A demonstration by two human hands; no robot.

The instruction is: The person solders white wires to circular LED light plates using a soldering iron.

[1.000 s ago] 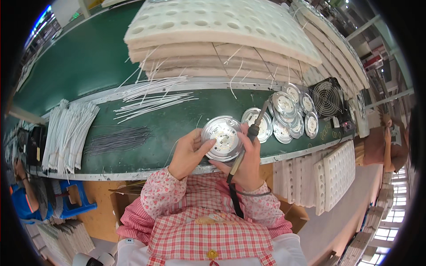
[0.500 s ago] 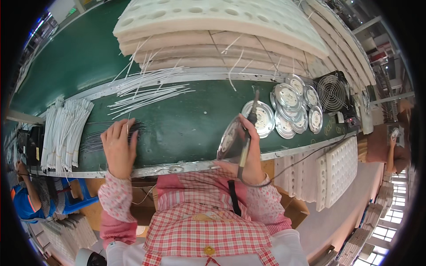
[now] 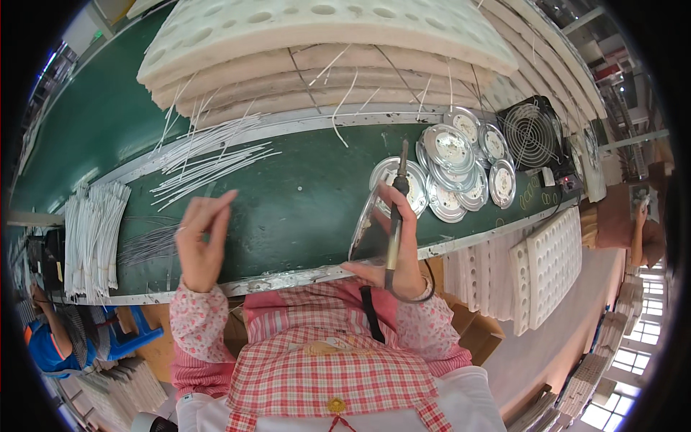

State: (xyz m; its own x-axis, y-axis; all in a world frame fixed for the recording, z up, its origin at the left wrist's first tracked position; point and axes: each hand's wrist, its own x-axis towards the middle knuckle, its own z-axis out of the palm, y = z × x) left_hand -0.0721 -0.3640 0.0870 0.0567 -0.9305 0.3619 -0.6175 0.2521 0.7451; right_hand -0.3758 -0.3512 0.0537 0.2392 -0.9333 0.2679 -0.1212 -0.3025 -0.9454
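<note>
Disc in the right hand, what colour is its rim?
The disc has a silver rim; head view.

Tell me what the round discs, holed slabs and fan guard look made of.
Discs: likely metal or metallised plastic, shiny, with bright reflections. Holed slabs: probably foam, matte, with rough edges. Fan guard: seemingly satin metal wire, thin concentric rings.

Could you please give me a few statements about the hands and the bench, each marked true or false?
1. The right hand holds a soldering iron and a tilted silver disc. True.
2. The left hand holds a disc. False: no disc is in the left hand; whether it holds a thin wire is unclear.
3. Dark wires lie just right of the bundled white wires. True.
4. The fan stands left of the disc pile. False: the fan stands right of the disc pile.
</note>
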